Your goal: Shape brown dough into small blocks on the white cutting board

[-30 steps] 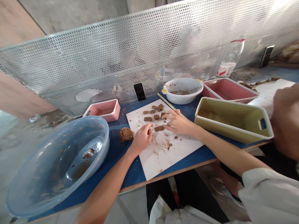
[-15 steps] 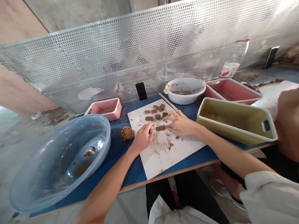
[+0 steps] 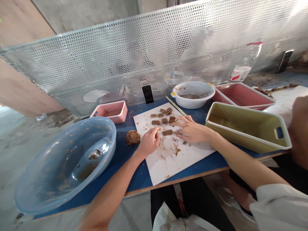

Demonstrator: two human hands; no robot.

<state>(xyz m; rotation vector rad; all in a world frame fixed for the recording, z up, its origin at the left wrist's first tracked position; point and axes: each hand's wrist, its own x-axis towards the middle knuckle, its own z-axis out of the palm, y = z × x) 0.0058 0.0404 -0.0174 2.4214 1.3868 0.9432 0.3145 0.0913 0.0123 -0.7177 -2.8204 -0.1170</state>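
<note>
My left hand (image 3: 149, 141) rests at the left side of a stained white sheet (image 3: 160, 170), its fingers loosely curled, with a gap between thumb and forefinger and nothing visible in it. To its right lies a short brown clay-like piece (image 3: 167, 132). My right hand (image 3: 191, 129) is spread low over the sheet, beyond that piece, with fingertips close to it and to another brown block (image 3: 172, 119); whether they touch is unclear. Several similar pieces (image 3: 155, 122) lie in loose rows farther back. A rough brown lump (image 3: 133, 137) sits left of the sheet.
A big blue basin (image 3: 64, 163) holds murky water at left. Around the sheet stand a small pink bin (image 3: 109, 111), a phone (image 3: 147, 94), a white basin (image 3: 193, 94), a pink bin (image 3: 245, 94) and an olive bin (image 3: 247, 128). Another person's arm (image 3: 299, 125) is at right.
The whole view has shifted slightly to the right. My right fingers are a little farther from the nearest brown piece; my left hand keeps nearly the same pose.
</note>
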